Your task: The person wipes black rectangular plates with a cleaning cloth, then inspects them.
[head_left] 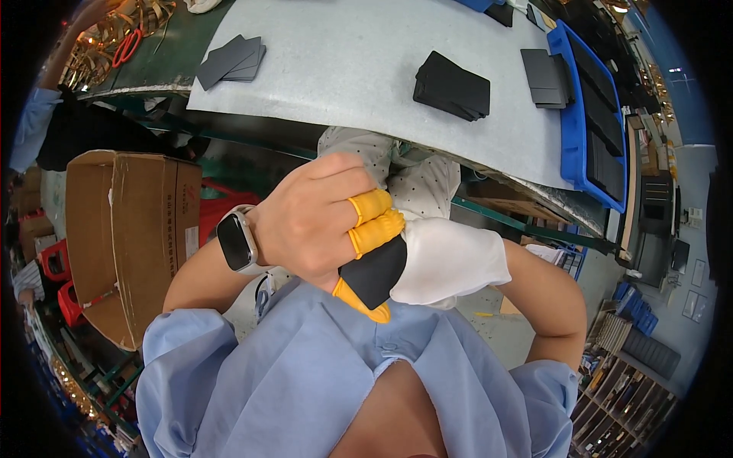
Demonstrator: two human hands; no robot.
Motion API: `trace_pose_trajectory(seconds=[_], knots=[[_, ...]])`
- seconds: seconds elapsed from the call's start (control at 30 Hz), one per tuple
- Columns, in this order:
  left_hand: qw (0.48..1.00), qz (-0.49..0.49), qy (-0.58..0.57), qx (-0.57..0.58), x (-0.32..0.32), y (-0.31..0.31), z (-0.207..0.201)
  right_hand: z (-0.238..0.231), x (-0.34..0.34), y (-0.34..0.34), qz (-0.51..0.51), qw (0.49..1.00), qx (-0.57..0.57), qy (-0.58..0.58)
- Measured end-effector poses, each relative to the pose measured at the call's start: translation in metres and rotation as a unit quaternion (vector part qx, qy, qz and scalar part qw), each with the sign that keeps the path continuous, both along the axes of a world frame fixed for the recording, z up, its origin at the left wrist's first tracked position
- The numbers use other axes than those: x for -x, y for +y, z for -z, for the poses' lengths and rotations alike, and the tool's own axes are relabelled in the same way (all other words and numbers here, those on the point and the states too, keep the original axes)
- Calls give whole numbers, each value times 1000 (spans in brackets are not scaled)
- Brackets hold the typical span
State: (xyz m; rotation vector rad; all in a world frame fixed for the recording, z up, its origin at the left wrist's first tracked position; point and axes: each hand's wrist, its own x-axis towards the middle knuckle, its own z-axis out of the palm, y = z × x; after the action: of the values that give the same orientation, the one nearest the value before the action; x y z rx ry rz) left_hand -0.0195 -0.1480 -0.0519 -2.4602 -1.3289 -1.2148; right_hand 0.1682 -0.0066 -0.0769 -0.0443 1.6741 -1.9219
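Observation:
In front of my chest, my left hand (317, 210) is closed on a thin black plate (376, 273). Yellow finger covers (374, 221) sit on several of its fingers, and a smartwatch (237, 242) is on that wrist. White cloth (456, 262) covers my right hand up to the wrist and lies against the plate's right side; the fingers under it are hidden. Beyond my hands, a stack of black plates (452, 85) rests on the white-topped table (336, 61). Grey plates (231, 59) lie fanned at its left, and another grey stack (544, 79) is at its right.
A blue tray (569, 145) of black pieces stands along the table's right edge. On the floor at left is an open cardboard box (153, 229), beside red stools (69, 301). Red scissors (127, 47) lie far left, near another person's arm (61, 49).

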Motion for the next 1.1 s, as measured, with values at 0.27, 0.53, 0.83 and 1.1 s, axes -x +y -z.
trace_pose_trajectory(seconds=[0.27,0.53,0.83,1.1], knots=[[998,-60,-5,11,-1,1,-2,-83,29,5,-119,922,-368,0],[953,-298,-27,54,-15,-1,-8,-80,-5,34,447,879,-60,-158],[920,-380,-13,98,-40,-2,-4,-47,2,-5,445,877,-85,-158],[933,-350,-65,50,-41,-5,-7,-61,-12,26,572,815,50,-79]])
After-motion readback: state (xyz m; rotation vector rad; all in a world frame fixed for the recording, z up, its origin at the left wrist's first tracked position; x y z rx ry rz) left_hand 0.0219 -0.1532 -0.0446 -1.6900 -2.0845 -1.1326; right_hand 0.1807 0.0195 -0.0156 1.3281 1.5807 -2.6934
